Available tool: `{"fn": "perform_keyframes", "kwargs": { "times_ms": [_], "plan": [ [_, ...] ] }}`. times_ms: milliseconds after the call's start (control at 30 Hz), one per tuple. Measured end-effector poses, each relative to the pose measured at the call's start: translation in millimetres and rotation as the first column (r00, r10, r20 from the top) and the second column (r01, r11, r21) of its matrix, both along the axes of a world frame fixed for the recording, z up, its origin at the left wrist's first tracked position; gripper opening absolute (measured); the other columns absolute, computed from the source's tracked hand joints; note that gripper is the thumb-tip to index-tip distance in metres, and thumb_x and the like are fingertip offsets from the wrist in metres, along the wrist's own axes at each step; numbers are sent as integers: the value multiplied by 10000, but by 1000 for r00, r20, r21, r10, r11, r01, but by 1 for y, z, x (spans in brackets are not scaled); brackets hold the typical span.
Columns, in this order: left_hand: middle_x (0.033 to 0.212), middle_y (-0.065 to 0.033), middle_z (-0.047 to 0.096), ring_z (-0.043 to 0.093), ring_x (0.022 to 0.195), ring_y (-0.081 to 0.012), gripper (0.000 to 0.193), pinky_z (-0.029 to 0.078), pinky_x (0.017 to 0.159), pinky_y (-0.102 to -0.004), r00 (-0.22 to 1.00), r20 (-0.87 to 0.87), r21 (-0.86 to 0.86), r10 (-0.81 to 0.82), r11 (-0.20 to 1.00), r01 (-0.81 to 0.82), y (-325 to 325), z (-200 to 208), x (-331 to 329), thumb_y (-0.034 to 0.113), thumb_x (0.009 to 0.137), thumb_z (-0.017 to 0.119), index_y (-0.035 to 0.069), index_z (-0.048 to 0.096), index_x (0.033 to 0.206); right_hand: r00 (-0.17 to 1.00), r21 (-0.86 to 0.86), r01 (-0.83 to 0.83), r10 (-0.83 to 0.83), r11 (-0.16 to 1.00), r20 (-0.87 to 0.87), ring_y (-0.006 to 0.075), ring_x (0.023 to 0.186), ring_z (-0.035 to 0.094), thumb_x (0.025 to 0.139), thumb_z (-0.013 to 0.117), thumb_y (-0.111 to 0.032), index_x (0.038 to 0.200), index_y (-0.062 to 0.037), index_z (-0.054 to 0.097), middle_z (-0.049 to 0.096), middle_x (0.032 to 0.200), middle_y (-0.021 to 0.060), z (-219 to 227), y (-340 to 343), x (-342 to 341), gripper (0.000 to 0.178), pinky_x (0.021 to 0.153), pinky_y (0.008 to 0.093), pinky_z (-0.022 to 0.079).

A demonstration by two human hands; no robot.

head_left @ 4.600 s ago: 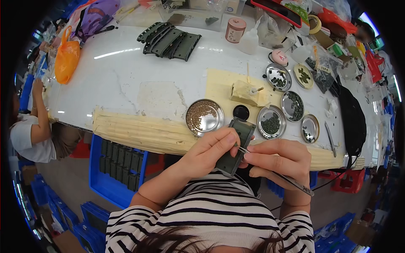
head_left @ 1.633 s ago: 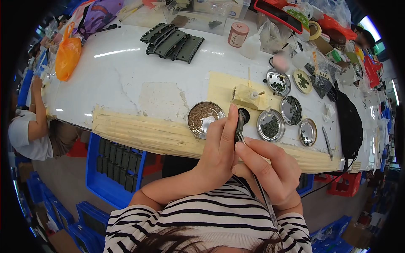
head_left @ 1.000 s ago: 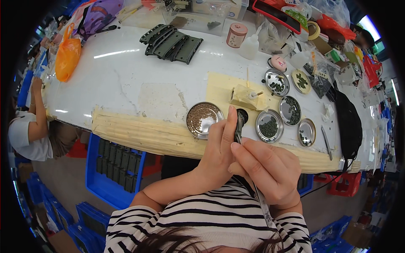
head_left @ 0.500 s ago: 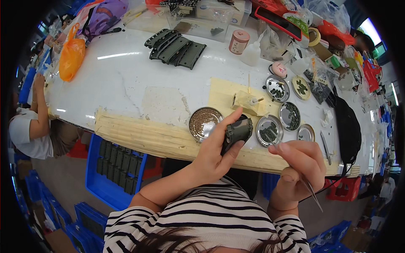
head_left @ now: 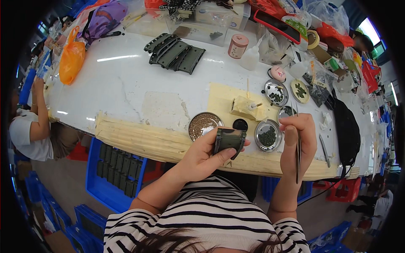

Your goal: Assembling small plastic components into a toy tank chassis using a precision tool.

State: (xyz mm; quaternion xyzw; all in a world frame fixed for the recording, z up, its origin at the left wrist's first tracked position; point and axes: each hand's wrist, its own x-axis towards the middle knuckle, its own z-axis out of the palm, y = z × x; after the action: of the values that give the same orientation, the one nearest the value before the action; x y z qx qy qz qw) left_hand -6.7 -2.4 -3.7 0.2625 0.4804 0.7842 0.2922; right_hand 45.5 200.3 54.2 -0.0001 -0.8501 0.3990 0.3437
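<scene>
My left hand (head_left: 207, 155) is closed around a dark green curved plastic part (head_left: 230, 140), its ribbed edges showing, just above the table's front edge. In my right hand (head_left: 301, 137) is a pair of metal tweezers (head_left: 298, 158), their tips pointing away from me over a metal dish (head_left: 284, 113) that the hand partly covers. Between the hands stands another metal dish (head_left: 268, 135) of small dark green pieces. Behind the held part is a round black thing (head_left: 240, 124). A dish of brownish granules (head_left: 205, 125) sits beside my left hand.
A paper-wrapped block (head_left: 247, 108) with small sticks stands on yellow paper. Farther right are a dish of green pieces (head_left: 276, 92), a pale round lid (head_left: 300, 90) and a black bag (head_left: 349, 130). Several green panels (head_left: 175, 52) lie at the back. A blue crate (head_left: 114, 173) stands below.
My right hand has moved forward over a dish, and the tweezers have swung upright. My left hand has come slightly nearer and turned the green part. The round black thing has come into view.
</scene>
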Motion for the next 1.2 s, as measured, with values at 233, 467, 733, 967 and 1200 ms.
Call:
{"fn": "perform_keyframes", "kwargs": {
  "times_ms": [233, 467, 733, 967, 1200],
  "plan": [
    [1143, -140, 611, 571, 1067, -173, 388, 444, 945, -322, 999, 51, -25, -12, 1000, 14, -1, 6, -3, 206, 995, 480, -14, 431, 1311, 995, 200, 61, -76, 978, 65, 192, 665, 506, 852, 640, -41, 977, -9, 682, 568, 725, 64, -2, 2, -18, 136, 614, 306, 417],
    [1159, -162, 602, 567, 1077, -214, 664, 422, 974, -345, 960, 259, 108, -104, 991, 78, 2, 7, -11, 479, 1027, 143, -31, 444, 1327, 964, 38, -266, 266, 963, -11, 279, 813, 638, 730, 763, -104, 876, -16, 649, 689, 943, 147, -9, -17, -1, 205, 739, 347, 503],
    [1052, -181, 632, 602, 999, -258, 611, 451, 923, -393, 964, 266, 9, 19, 1000, -22, 7, 9, -5, 419, 1022, 159, -25, 521, 1235, 944, -57, -327, 323, 943, -60, 305, 861, 660, 642, 817, -48, 812, -49, 612, 691, 1024, 180, -19, -26, 2, 266, 754, 362, 515],
    [1111, -157, 618, 586, 1035, -196, 552, 432, 964, -327, 979, 201, 40, -16, 999, 8, 4, 6, -6, 359, 1037, 194, -54, 487, 1255, 943, 96, -328, 331, 940, -19, 310, 918, 668, 644, 828, -80, 808, -49, 616, 693, 1004, 187, -13, -24, 4, 270, 806, 379, 519],
    [1120, -165, 613, 580, 1048, -206, 580, 429, 970, -334, 972, 225, 61, -61, 997, 48, 5, 4, -6, 403, 1036, 177, -40, 470, 1269, 941, 107, -332, 338, 937, -34, 310, 915, 667, 655, 829, -95, 819, -45, 611, 691, 1018, 188, -13, -22, 5, 277, 787, 376, 525]
  ]
}}
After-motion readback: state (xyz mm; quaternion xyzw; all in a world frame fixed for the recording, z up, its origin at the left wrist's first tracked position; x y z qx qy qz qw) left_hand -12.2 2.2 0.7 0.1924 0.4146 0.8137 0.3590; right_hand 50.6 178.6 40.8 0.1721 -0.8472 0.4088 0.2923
